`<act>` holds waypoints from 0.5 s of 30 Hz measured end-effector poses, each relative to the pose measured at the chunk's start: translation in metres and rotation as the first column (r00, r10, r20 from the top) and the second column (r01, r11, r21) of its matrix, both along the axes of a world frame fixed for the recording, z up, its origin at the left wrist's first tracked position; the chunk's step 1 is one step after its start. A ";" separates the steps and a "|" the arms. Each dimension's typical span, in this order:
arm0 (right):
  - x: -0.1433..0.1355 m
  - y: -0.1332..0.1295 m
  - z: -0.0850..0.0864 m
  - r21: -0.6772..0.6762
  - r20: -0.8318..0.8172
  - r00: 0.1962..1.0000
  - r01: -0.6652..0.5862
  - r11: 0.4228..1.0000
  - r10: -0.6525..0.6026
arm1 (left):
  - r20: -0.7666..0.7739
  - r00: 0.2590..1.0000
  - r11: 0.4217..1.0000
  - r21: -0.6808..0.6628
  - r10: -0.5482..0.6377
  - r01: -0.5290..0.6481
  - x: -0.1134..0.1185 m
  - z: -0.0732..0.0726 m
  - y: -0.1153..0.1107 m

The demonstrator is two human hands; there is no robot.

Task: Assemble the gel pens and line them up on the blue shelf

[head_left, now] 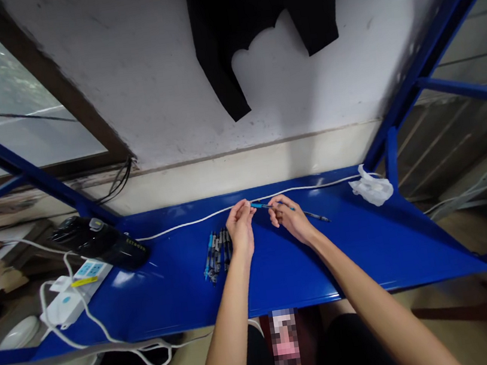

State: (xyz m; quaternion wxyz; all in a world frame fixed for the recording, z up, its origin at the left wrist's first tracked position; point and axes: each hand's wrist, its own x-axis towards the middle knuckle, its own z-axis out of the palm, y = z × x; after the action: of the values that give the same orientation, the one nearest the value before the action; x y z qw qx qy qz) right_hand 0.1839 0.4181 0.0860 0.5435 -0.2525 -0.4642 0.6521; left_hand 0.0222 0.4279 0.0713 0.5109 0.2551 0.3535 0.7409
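Over the middle of a blue table, my left hand (241, 225) pinches one end of a blue pen (259, 205). My right hand (290, 217) has its fingers closed around the other part of the same pen, hiding much of its length. Left of my left hand lies a bunch of several blue and dark pens (217, 252), side by side on the table. Another dark pen (318, 216) lies just right of my right hand, partly hidden by it.
A white cable (190, 224) runs along the table's back. A black bottle (111, 243) lies at the left beside a white power strip (75, 293) with tangled cords. Crumpled white plastic (371, 187) sits at the right. Blue frame bars (428, 48) rise at both sides.
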 end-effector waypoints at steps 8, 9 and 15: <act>-0.001 -0.007 -0.003 0.364 0.459 0.873 -0.017 0.931 -0.163 | -0.172 0.979 0.993 0.064 0.112 -0.102 0.000 0.003 -0.003; -0.003 -0.008 -0.005 0.422 0.509 0.837 -0.038 0.906 -0.202 | -0.227 0.965 0.990 0.076 0.134 -0.120 0.000 0.003 -0.004; -0.011 -0.017 -0.014 0.590 0.719 0.617 -0.295 0.752 -0.322 | -0.543 0.819 0.979 0.170 0.188 -0.113 0.005 0.007 -0.016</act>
State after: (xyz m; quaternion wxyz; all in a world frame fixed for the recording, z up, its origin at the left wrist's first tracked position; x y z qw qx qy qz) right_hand 0.1727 0.4007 0.0720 0.3406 -0.3068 -0.8495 0.2611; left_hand 0.0270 0.4117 0.0785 0.3081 0.4632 0.4567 0.6942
